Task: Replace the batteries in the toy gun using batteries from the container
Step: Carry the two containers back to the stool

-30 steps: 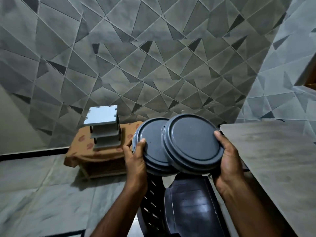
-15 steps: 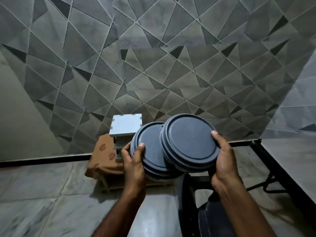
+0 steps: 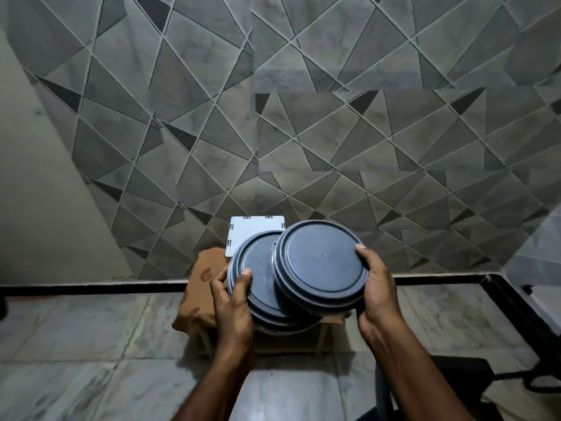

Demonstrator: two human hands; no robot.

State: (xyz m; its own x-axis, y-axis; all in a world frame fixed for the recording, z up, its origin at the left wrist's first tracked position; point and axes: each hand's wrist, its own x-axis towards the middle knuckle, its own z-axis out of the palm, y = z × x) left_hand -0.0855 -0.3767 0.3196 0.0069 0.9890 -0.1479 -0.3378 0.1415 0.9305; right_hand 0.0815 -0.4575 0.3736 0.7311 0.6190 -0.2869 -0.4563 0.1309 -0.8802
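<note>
Two round grey lidded containers are held up in front of me, lids facing the camera. My left hand (image 3: 233,302) grips the rim of the left container (image 3: 258,278), thumb over its lid. My right hand (image 3: 379,287) grips the right container (image 3: 320,264), which overlaps the left one in front. Their contents are hidden by the lids. No toy gun or batteries are visible.
A low stool draped in a brown patterned cloth (image 3: 200,287) stands against the tiled wall, with a small white tiered rack (image 3: 243,230) on it, mostly hidden behind the containers. Marble floor spreads around. A dark chair edge (image 3: 382,390) and a black frame (image 3: 516,302) sit at lower right.
The view has swung left and down: the stool now sits directly behind the containers, the chair and table have slid out to the right. Both hands keep the same grip.
</note>
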